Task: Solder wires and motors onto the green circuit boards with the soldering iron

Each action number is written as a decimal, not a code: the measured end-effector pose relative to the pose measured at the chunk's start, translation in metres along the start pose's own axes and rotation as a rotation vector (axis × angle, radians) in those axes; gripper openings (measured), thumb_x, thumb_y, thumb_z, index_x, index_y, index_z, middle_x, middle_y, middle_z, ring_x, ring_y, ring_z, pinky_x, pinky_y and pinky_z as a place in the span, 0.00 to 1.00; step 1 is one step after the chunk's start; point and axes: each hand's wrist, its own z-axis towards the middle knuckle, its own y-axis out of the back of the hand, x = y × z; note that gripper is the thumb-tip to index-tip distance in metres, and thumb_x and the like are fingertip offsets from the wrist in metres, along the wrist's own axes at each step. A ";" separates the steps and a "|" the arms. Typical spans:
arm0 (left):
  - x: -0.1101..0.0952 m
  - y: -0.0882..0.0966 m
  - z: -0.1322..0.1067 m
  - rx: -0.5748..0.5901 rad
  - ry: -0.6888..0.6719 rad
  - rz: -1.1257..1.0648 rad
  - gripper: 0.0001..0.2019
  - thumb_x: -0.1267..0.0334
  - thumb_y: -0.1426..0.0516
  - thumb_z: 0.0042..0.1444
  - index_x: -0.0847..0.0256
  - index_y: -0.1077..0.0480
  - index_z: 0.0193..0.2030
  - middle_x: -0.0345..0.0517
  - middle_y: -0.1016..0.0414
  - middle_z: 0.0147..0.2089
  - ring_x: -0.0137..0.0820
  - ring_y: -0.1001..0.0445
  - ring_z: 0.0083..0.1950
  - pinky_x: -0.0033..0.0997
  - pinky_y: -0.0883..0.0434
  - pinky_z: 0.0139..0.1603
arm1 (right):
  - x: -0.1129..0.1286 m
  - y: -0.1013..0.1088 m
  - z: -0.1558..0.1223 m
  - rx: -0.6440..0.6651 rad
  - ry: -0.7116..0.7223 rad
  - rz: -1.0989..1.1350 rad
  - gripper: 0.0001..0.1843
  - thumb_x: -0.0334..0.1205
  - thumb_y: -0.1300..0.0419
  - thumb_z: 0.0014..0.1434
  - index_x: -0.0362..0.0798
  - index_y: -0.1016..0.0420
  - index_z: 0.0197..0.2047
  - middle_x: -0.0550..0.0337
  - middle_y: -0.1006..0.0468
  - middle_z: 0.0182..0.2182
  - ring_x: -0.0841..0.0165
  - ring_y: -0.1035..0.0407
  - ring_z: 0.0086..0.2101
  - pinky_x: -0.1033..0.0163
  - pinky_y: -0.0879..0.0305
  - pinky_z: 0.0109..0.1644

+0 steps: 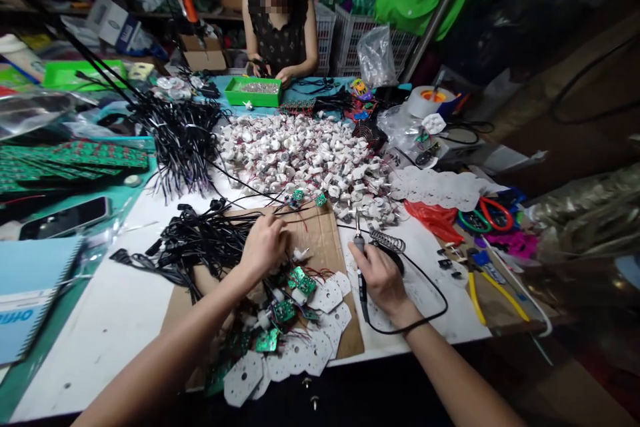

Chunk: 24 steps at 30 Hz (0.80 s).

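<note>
My right hand [381, 275] grips a soldering iron [359, 240] upright, tip up, beside its coiled metal stand [387, 240]. A black cord loops from the iron's lower end past my wrist. My left hand [265, 245] is closed over the cardboard [320, 233]; what its fingers hold, if anything, is hidden. Left of it lies a bundle of black cables [200, 240]. Just below are small green circuit boards [284, 311] with thin wires and white parts, and white perforated plates [327, 293]. Two more little boards [321, 199] rest at the cardboard's far edge.
A large heap of white parts with red wires [300, 153] fills the middle. Yellow-handled pliers [477, 297] lie at right, a phone [65, 217] and notebook [37, 293] at left. Across the table a person [280, 33] works by a green tray [253, 100].
</note>
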 end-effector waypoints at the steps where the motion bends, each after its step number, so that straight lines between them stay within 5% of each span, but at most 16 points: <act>1: 0.004 0.004 0.002 -0.014 0.027 0.084 0.07 0.68 0.42 0.62 0.63 0.23 0.44 0.58 0.22 0.46 0.47 0.24 0.50 0.42 0.29 0.52 | -0.002 0.000 0.005 -0.017 0.015 0.002 0.22 0.24 0.50 0.72 0.45 0.26 0.63 0.50 0.25 0.35 0.63 0.30 0.34 0.61 0.29 0.38; 4: 0.013 0.011 0.010 0.028 0.138 0.209 0.09 0.68 0.42 0.61 0.65 0.25 0.46 0.59 0.21 0.44 0.49 0.23 0.49 0.41 0.29 0.48 | -0.004 -0.004 0.021 -0.040 0.063 0.040 0.24 0.24 0.48 0.71 0.47 0.28 0.66 0.49 0.24 0.37 0.62 0.28 0.37 0.59 0.25 0.44; 8: 0.022 0.012 0.015 0.101 0.210 0.090 0.08 0.69 0.43 0.60 0.59 0.25 0.45 0.51 0.19 0.41 0.42 0.22 0.44 0.34 0.32 0.41 | 0.004 -0.017 0.037 -0.099 0.213 0.135 0.23 0.26 0.45 0.71 0.50 0.27 0.65 0.48 0.22 0.42 0.60 0.26 0.46 0.55 0.23 0.52; 13: 0.032 0.015 0.017 -0.002 0.216 -0.009 0.09 0.56 0.41 0.63 0.59 0.25 0.39 0.49 0.20 0.38 0.40 0.23 0.40 0.34 0.33 0.40 | 0.021 -0.031 0.032 -0.101 0.384 0.281 0.14 0.30 0.43 0.72 0.48 0.22 0.56 0.52 0.22 0.38 0.64 0.25 0.41 0.58 0.22 0.48; 17: 0.035 0.016 0.042 -0.029 0.159 -0.002 0.13 0.56 0.45 0.65 0.60 0.24 0.34 0.54 0.21 0.39 0.42 0.24 0.45 0.35 0.33 0.46 | 0.026 -0.025 0.018 -0.011 0.284 0.340 0.16 0.29 0.46 0.73 0.47 0.23 0.59 0.54 0.24 0.34 0.65 0.27 0.36 0.62 0.24 0.41; 24: 0.034 -0.001 0.089 0.240 0.367 -0.534 0.08 0.58 0.36 0.47 0.60 0.21 0.30 0.42 0.22 0.27 0.34 0.26 0.31 0.31 0.35 0.36 | 0.032 -0.010 0.007 -0.047 0.105 0.445 0.21 0.29 0.46 0.72 0.47 0.26 0.64 0.51 0.23 0.37 0.64 0.26 0.37 0.60 0.24 0.42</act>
